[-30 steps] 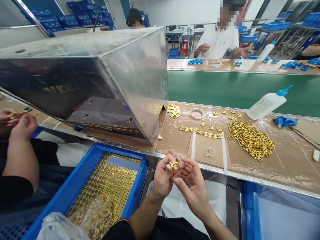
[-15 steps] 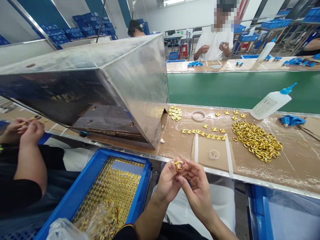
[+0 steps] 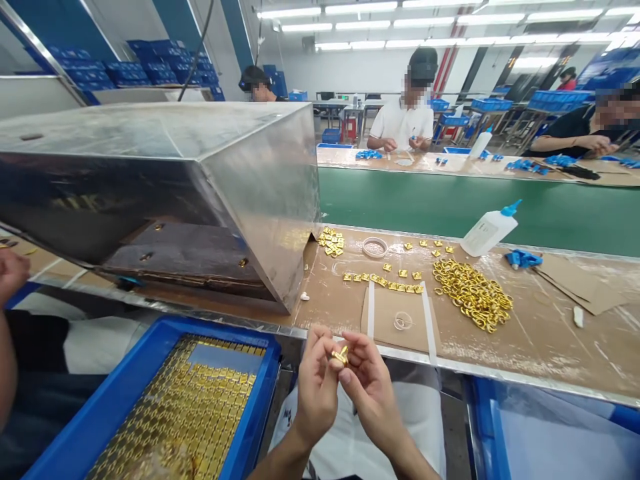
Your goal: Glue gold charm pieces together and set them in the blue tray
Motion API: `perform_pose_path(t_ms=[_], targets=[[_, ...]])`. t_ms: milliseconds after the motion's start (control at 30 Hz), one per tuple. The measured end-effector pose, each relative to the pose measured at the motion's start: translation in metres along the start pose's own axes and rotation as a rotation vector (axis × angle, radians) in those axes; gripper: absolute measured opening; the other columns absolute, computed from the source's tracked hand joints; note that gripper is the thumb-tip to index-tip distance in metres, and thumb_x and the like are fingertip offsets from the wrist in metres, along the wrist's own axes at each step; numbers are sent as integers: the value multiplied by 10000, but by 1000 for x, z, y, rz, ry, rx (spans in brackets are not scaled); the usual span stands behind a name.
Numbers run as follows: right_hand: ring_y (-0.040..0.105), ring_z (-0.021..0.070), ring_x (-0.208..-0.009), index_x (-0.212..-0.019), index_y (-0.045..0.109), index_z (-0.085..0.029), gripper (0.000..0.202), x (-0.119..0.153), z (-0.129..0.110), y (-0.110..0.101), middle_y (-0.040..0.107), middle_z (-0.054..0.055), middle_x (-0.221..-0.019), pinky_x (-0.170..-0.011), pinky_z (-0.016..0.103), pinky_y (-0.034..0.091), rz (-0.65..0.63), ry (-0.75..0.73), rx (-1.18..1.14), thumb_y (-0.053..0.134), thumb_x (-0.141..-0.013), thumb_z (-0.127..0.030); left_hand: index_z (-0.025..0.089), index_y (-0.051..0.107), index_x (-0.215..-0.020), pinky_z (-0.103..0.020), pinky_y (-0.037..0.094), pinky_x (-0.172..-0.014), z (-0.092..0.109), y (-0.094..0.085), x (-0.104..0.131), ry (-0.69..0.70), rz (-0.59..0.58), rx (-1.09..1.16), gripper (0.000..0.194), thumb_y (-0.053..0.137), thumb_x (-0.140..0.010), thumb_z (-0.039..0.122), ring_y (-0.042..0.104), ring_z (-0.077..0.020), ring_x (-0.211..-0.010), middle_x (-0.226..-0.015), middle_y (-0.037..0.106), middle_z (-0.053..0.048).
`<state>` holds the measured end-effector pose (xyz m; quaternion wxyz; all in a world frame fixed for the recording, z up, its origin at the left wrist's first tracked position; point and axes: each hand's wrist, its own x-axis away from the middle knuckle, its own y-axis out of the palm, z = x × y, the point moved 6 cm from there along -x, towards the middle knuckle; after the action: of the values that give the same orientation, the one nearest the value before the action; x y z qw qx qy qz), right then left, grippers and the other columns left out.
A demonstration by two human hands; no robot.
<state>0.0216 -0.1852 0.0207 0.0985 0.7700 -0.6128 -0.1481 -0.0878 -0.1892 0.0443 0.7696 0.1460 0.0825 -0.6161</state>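
In front of the table edge, my left hand (image 3: 317, 390) pinches a gold ring (image 3: 341, 356) between thumb and fingers. My right hand (image 3: 371, 387) closes on the same ring from the other side, its thumb and fingertips at the band. The ring is turned so that its flat face and part of its loop show. Beyond my hands lies a cardboard pad (image 3: 383, 327) with white tape strips and a small clear loop on it. A row of gold square pieces (image 3: 383, 281) runs behind the pad. Right of them is a heap of gold rings (image 3: 473, 293).
A metal hood (image 3: 260, 200) stands left on the table. A blue crate (image 3: 165, 327) of gold pieces is at my lower left. A white bottle (image 3: 487, 232) leans behind the ring heap, near a blue cloth-like item (image 3: 523, 259). Co-workers sit across the green belt (image 3: 400, 197) and at left.
My view has tilted up and shifted right. The ring has turned in my fingers, and its loop faces me less. Both hands remain on it.
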Motion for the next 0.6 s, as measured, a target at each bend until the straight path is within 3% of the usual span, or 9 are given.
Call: perform_pose_path(t_ms=[100, 200, 367, 600], targets=[[722, 179, -922, -1251, 636, -312, 470, 4, -1, -1, 737, 53, -1051, -870, 287, 596, -78, -10, 12, 780, -847, -504, 205, 569, -762, -284, 404, -712, 18, -7, 10, 212, 27, -254, 326, 529, -1000, 425, 453, -184, -805, -844, 435, -16], [722, 216, -991, -1243, 648, -304, 473, 7, 2, -2, 740, 69, -1083, -902, 325, 594, -66, 11, 12, 777, -842, -518, 218, 571, -808, -299, 409, -732, 22, -9, 15, 268, 2, -313, 265, 514, -1006, 384, 459, -192, -831, -861, 429, -16], [725, 214, -945, -1199, 662, -288, 442, 8, 6, -4, 742, 70, -1080, -865, 324, 606, 30, 67, 69, 777, -840, -518, 209, 589, -850, -339, 394, -778, 9, -13, 16, 227, -3, -280, 244, 525, -996, 395, 446, -212, -869, -873, 427, -26], [759, 287, -930, -1110, 691, -213, 413, 3, 21, -18, 771, 138, -1027, -769, 346, 639, -25, 25, 214, 746, -854, -532, 185, 632, -798, -404, 374, -864, 5, -17, 14, 112, 19, -227, 363, 569, -951, 509, 454, -232, -880, -869, 446, -47]])
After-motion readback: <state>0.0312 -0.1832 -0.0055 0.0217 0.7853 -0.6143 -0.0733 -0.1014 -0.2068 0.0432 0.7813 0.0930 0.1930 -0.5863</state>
